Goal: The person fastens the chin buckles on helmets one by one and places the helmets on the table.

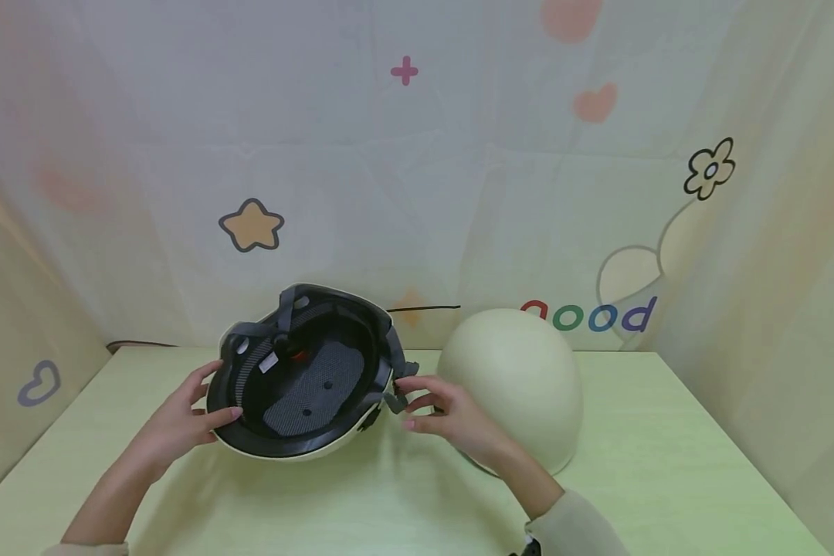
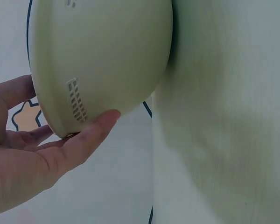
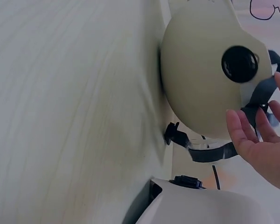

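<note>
A cream helmet [image 1: 320,394] lies tipped on the table, its black padded inside facing me. My left hand [image 1: 181,421] grips its left rim, one digit over the inner edge and others outside. The left wrist view shows this hand [image 2: 42,156] against the shell beside a vent grille [image 2: 77,100]. At the helmet's right side my right hand [image 1: 452,409] holds the dark chin strap [image 1: 398,398] at its fingertips. In the right wrist view, curled fingers meet the strap [image 3: 262,91] below a round black fitting [image 3: 240,64]. The strap's buckle end [image 3: 171,134] hangs loose.
A second cream helmet [image 1: 514,378] sits dome up just right of my right hand, partly behind that forearm. Beneath both is a pale wood-grain table [image 1: 681,471]. A printed curtain [image 1: 361,193] stands along the back and sides.
</note>
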`<state>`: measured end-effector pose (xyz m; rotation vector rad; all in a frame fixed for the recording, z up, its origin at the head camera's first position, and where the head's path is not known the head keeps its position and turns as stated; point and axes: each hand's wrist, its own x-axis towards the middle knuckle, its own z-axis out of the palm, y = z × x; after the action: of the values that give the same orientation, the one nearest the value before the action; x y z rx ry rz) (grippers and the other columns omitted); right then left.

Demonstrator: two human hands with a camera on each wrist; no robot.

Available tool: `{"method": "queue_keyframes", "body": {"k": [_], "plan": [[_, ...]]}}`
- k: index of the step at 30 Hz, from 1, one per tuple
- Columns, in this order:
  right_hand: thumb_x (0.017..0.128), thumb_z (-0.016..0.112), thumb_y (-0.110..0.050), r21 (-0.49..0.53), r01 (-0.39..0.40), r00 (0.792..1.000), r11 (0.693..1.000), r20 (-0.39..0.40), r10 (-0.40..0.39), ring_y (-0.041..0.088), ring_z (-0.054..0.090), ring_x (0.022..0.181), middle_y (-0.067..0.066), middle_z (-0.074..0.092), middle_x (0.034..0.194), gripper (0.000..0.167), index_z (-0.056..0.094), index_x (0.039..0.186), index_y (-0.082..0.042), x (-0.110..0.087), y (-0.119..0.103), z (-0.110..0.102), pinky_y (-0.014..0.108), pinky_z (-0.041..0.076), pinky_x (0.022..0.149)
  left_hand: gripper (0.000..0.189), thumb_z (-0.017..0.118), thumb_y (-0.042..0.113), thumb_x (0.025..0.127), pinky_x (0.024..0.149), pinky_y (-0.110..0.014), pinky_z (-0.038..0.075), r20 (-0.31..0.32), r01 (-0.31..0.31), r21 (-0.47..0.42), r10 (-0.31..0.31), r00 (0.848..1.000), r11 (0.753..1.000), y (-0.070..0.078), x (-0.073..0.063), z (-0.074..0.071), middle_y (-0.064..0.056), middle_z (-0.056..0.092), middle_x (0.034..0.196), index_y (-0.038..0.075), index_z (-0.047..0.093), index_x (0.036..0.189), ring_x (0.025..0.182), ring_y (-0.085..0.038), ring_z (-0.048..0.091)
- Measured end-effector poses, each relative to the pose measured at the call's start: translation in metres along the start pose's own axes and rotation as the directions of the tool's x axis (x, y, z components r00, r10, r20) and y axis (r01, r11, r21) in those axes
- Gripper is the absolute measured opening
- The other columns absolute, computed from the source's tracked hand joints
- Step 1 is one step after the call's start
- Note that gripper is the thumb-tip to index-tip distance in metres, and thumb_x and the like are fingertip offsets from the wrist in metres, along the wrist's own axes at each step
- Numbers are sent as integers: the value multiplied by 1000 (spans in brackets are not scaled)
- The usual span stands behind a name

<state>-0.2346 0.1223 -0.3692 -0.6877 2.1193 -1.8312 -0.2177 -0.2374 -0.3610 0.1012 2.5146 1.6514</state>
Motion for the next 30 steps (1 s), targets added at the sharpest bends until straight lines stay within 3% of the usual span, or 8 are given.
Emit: {"method": "queue_keyframes", "body": {"k": [3,8,12,17,22,26,30], "plan": [[82,66,-2,8,0,1000,1000,-16,0,40,47,109,12,48,127,48,50,128,-4,-1,-1,-3,33,46,83,90,65,10,84,73,-35,51,10,-9,-21,9,1000,1000,-3,0,-2,-38,11,139,2,-1,145,111,-45,46],[82,67,-8,-101,-26,992,995,-129,13,29,53,102,11,49,125,47,52,127,-8,0,-3,-11,33,47,80,93,65,5,83,73,-36,51,26,-10,-45,11,1000,999,-6,-1,-2,-39,10,139,0,-4,144,113,-47,42],[82,68,-10,-157,-63,985,986,-172,35,28,52,103,10,49,126,46,53,126,-8,0,-1,-15,33,48,79,88,65,3,81,72,-35,51,36,-15,-64,17,999,998,-5,-5,1,-37,15,138,-2,4,144,107,-38,50],[81,69,-10,-188,-62,998,980,-39,56,29,53,104,11,57,118,45,55,123,-4,-3,6,-17,33,46,83,87,67,10,82,74,-35,51,41,8,-60,-6,999,998,-4,-9,3,-33,21,137,1,8,145,105,-32,52],[79,70,-7,-234,-65,993,970,84,86,28,57,95,10,63,100,42,57,119,-2,-9,12,-20,30,47,78,86,68,18,83,73,-33,51,24,21,-28,-20,1000,999,-2,-12,7,-31,25,136,3,10,145,105,-33,52],[79,69,-6,-251,-80,986,965,125,114,22,57,84,6,61,89,27,61,104,0,-14,13,-23,28,47,74,85,68,21,83,72,-31,50,2,28,19,-28,1000,999,-1,-16,10,-33,23,137,3,12,145,105,-34,52],[81,67,-5,-199,-62,980,978,176,98,18,53,77,4,57,83,14,58,89,3,-20,11,-29,28,45,72,86,68,22,83,73,-32,50,-5,20,48,-20,1000,999,0,-20,11,-33,20,137,2,11,145,103,-31,55]]}}
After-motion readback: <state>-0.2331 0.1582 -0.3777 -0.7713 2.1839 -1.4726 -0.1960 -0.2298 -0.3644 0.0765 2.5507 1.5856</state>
